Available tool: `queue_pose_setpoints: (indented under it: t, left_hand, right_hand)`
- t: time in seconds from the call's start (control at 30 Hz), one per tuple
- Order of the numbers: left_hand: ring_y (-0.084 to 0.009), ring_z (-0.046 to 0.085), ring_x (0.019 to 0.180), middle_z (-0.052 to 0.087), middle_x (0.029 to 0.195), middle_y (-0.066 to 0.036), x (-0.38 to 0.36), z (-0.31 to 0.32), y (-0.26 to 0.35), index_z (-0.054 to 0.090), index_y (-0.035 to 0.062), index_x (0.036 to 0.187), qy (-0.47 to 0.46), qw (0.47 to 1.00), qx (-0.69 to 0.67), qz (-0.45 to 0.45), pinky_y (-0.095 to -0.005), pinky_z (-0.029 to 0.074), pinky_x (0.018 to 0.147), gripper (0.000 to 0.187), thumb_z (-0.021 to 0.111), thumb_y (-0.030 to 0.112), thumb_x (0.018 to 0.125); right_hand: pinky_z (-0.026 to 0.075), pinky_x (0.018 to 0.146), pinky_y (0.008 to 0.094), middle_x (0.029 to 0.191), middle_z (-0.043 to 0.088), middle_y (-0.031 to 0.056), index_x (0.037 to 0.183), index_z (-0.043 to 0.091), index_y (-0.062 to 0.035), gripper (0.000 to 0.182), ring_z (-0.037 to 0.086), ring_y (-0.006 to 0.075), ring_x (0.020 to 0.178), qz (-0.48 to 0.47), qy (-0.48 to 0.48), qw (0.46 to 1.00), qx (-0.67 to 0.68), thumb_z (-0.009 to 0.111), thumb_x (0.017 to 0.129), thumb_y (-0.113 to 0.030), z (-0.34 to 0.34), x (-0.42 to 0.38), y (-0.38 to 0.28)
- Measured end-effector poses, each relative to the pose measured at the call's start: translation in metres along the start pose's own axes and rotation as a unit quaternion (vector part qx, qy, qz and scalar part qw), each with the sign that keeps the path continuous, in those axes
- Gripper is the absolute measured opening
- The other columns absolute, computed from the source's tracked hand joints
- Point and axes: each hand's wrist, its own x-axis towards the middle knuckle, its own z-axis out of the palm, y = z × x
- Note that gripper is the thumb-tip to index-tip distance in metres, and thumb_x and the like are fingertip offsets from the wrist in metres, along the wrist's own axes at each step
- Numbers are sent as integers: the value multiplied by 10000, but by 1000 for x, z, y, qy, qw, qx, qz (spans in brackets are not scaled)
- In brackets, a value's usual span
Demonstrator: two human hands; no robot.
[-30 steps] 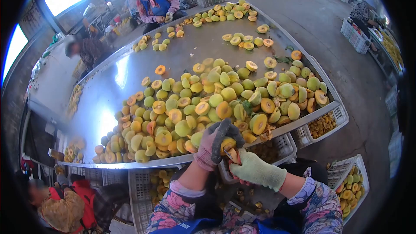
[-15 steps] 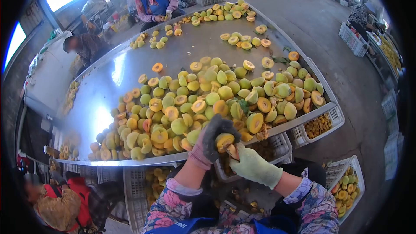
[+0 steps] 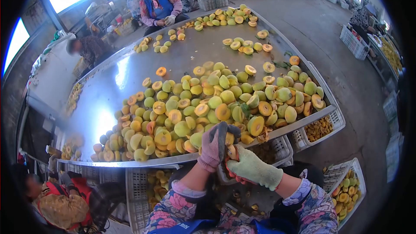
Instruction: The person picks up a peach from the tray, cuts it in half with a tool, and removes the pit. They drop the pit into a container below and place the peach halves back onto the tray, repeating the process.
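My left hand (image 3: 216,145), in a pink glove with dark grey palm and fingers, is wrapped round a yellow peach (image 3: 229,138) just off the table's near edge. Close against it is my right hand (image 3: 253,167), in a pale green glove, its fingers curled. Something red (image 3: 236,177) shows under the right fingers, mostly hidden, and I cannot make out its kind. Beyond my hands, a heap of peach halves (image 3: 182,128), green-yellow outside and orange inside, covers the near part of the metal table (image 3: 143,67).
White crates stand below the table edge: one (image 3: 284,149) under my hands, one with orange pieces (image 3: 338,121), and one with peach halves (image 3: 359,177) at right. Co-workers sit at the far side (image 3: 160,6), the left side (image 3: 93,50) and lower left (image 3: 65,203).
My left hand has turned round the peach, which now shows less. Red shows under my right fingers. The view has shifted slightly, and the heap looks much the same.
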Motion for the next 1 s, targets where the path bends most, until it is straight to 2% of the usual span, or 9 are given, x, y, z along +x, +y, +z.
queue_pose_setpoints:
  t: [0.07, 0.13, 0.27, 0.37, 0.43, 0.47, 0.6, 0.73, 1.0]
  left_hand:
    - [-250, 700, 799, 702, 984, -120, 2, 1, -3, 604, 7, 1098, 12, 999, 38, 33, -352, 561, 731, 327, 721, 184, 849]
    - [-260, 703, 803, 709, 952, -109, 3, -1, -5, 605, 2, 1100, -19, 996, -15, -91, -351, 558, 735, 368, 742, 202, 823]
    - [-262, 704, 786, 713, 907, -102, 6, -4, -2, 604, -11, 1089, -37, 998, 32, -38, -349, 557, 729, 377, 751, 204, 816]
    - [-249, 705, 765, 713, 891, -103, 9, -13, -14, 612, -18, 1087, 12, 952, 255, 169, -354, 562, 713, 312, 704, 209, 894]
    - [-226, 708, 803, 713, 926, -104, 10, -25, -18, 623, -20, 1091, 14, 992, 70, -101, -339, 564, 729, 268, 630, 220, 972]
    - [-207, 696, 846, 710, 941, -109, 21, -30, 11, 644, -25, 1075, 88, 907, -266, -313, -308, 556, 763, 280, 587, 241, 1006]
    - [-207, 671, 885, 697, 1000, -87, 12, -34, 26, 691, -1, 1085, -52, 984, -15, -172, -327, 539, 852, 259, 699, 199, 920]
    - [-269, 636, 1034, 653, 1082, -105, -2, -28, 34, 709, 143, 1164, -222, 944, 234, -72, -356, 518, 906, 336, 758, 200, 836]
    - [-281, 652, 1015, 678, 1074, -118, -3, -12, 32, 678, 99, 1184, -237, 956, 131, -109, -366, 516, 904, 320, 675, 173, 873]
  right_hand:
    - [464, 450, 295, 750, 593, 80, 1105, 440, -30, 254, 563, 132, 523, 0, 26, 1000, -12, 557, 912, -148, -1, 4, 9]
    - [525, 514, 414, 767, 631, 190, 1086, 480, 10, 291, 656, 319, 590, -290, 136, 898, -301, 602, 916, -192, -4, 16, 34]
    - [543, 575, 462, 788, 640, 213, 1074, 492, -1, 282, 665, 397, 667, -209, 139, 938, -237, 613, 899, -187, 0, 12, 25]
    - [546, 610, 490, 844, 657, 202, 1056, 491, -18, 258, 677, 398, 739, -191, 213, 876, -389, 596, 896, -191, 1, 8, 26]
    - [546, 674, 470, 820, 662, 206, 1100, 510, -29, 301, 665, 401, 764, -195, 244, 844, -437, 633, 857, -155, 2, 5, 35]
    - [546, 657, 463, 829, 662, 197, 1091, 517, -30, 293, 670, 391, 759, -180, 233, 842, -453, 635, 856, -161, 2, 1, 33]
    - [544, 635, 469, 840, 669, 183, 1075, 537, -30, 286, 675, 377, 752, -131, 240, 831, -485, 638, 854, -181, -5, -3, 38]
    - [540, 628, 475, 805, 666, 173, 1054, 531, -33, 285, 672, 381, 731, -160, 237, 814, -505, 648, 843, -186, -15, -15, 38]
    - [534, 561, 454, 760, 642, 132, 1005, 548, -45, 254, 657, 348, 648, -222, 258, 772, -537, 653, 811, -172, -33, -33, 37]
